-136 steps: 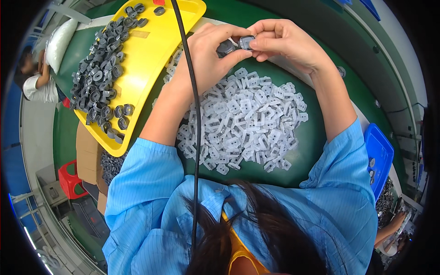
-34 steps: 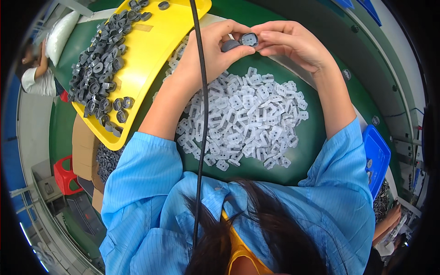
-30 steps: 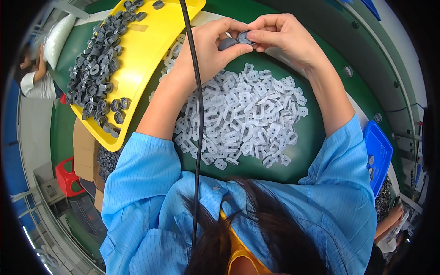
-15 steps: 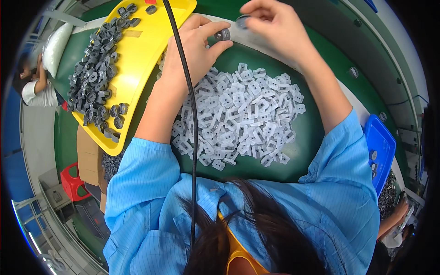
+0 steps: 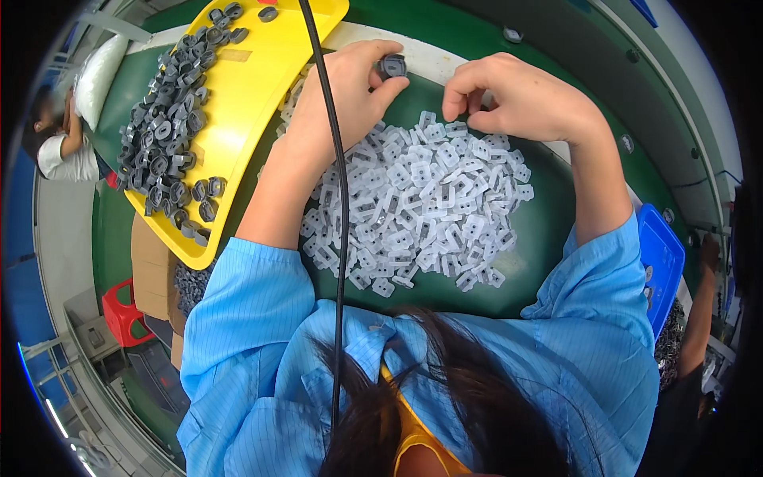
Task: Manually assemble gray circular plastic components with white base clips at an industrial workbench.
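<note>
Green worktop (image 5: 534, 248): smooth, faint sheen, a pale edging (image 5: 429, 65) along its far side and a green strip (image 5: 441, 30) beyond. Blue sleeves (image 5: 250, 290), thin creased cloth with fine lines, reach in from below. Yellow tray (image 5: 248, 97), upper left: glossy plastic, low rim, rounded corners, long heap of hollow dark grey caps (image 5: 161, 131). White pieces (image 5: 421, 203) in a broad loose pile mid-worktop: translucent, flat, notched outlines, small dark openings; pile looks much as it did half a second ago. Blue tray (image 5: 666, 258), far right, partly behind a sleeve. Slim black cable (image 5: 339, 171) crosses before the left wrist. Right hand (image 5: 528, 99) changed most: half a second ago up beyond the pile with a blurred dark round part; now down at the pile's far edge, fingers curled, thumb and forefinger tips just by the white pieces. Cannot tell whether it grips one. Left hand (image 5: 343, 86), above the pile's far left side, pinches a grey part (image 5: 391, 67), short and rounded, between thumb and fingers, as before. Smallest: a round part (image 5: 513, 35) lies on the green strip, a spot bare half a second ago.
</note>
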Demonstrator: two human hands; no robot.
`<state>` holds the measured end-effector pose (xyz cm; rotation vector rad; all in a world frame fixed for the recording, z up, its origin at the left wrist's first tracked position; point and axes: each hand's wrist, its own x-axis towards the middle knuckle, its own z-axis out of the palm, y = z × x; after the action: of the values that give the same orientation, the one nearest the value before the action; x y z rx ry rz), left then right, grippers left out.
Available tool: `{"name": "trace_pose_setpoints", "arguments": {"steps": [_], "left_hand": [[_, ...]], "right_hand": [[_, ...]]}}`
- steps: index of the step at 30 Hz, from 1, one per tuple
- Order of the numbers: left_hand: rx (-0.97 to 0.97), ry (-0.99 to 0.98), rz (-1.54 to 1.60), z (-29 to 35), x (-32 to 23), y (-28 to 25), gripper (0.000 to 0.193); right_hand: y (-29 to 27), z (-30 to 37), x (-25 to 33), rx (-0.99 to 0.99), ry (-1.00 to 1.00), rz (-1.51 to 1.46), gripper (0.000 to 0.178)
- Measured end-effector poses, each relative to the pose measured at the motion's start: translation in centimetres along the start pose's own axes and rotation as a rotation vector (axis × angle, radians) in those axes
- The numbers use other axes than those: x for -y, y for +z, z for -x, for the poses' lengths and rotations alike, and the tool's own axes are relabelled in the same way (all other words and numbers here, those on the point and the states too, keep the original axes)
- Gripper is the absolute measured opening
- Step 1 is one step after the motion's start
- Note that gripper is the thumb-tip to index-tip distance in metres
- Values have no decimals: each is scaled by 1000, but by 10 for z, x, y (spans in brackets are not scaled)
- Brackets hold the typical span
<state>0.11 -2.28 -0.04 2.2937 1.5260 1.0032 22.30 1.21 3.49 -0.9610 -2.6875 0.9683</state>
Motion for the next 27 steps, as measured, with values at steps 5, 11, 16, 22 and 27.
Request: {"name": "trace_pose_setpoints", "arguments": {"steps": [5, 11, 16, 22, 27], "left_hand": [[-32, 92, 15, -3, -2, 0, 35], [6, -16, -7, -1, -4, -2, 35], [-58, -3, 100, -3, 0, 2, 35], [-139, -97, 80, -4, -1, 2, 38], [-236, -20, 45, -5, -4, 7, 35]], "right_hand": [[-1, 4, -2, 54, 72, -176, 23], [-5, 8, -3, 34, 1, -91, 24], [2, -5, -8, 98, 41, -247, 18], [7, -30, 4, -403, 93, -553, 19], [32, -41, 2, -621, 20, -334, 19]]}}
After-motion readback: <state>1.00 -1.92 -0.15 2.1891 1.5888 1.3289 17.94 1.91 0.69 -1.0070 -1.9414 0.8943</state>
